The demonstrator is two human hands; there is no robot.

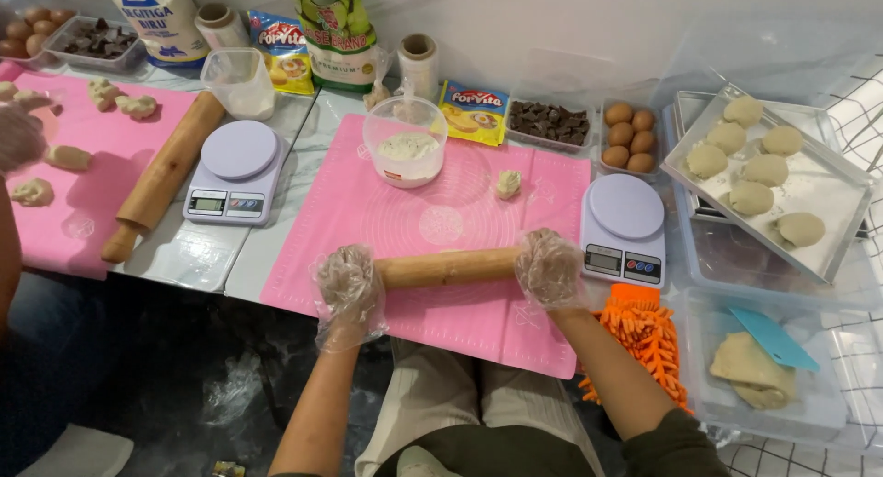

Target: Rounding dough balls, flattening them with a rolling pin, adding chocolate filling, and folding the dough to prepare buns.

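Both of my hands wear thin clear plastic gloves and press on a wooden rolling pin (448, 266) that lies across a pink silicone mat (386, 219). My left hand (349, 285) covers the pin's left end and my right hand (549, 268) covers its right end. A small lump of dough (508, 183) sits on the mat beyond the pin. Behind it stands a clear bowl of flour (406, 143). Whether dough lies under the pin is hidden.
A kitchen scale (624, 227) and an orange mitt (647, 337) sit right of the mat. Farther right are a tray of dough balls (828, 190) and a tub with dough and a blue scraper (768, 359). Another person's mat (92, 192), second rolling pin (166, 175) and scale (235, 172) lie left.
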